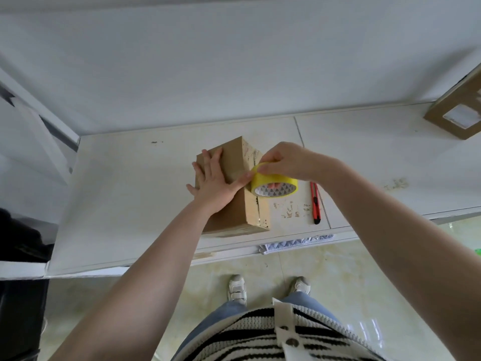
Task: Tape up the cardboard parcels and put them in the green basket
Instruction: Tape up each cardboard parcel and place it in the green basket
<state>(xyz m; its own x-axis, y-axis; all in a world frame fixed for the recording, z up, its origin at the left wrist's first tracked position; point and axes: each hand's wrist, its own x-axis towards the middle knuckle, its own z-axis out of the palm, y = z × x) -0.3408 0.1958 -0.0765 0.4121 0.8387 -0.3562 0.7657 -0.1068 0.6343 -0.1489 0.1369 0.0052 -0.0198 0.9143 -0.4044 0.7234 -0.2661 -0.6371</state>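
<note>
A brown cardboard parcel [235, 214] lies on the white counter [130, 191] in the middle of the view. My left hand [216, 181] rests flat on its top, fingers straight, thumb stretched toward the tape. A roll of yellow tape [274, 185] stands against the parcel's right side. My right hand [286, 162] grips the roll from above, fingers curled over its rim. The parcel's right face shows a dark seam between its flaps. A sliver of something green [477, 251] shows at the far right edge; I cannot tell whether it is the basket.
A red utility knife [315, 203] lies on the counter right of the tape. A second cardboard parcel [455, 108] with a white label stands at the back right. A white wall rises behind the counter. A grey-white cloth [294, 243] hangs at the front edge.
</note>
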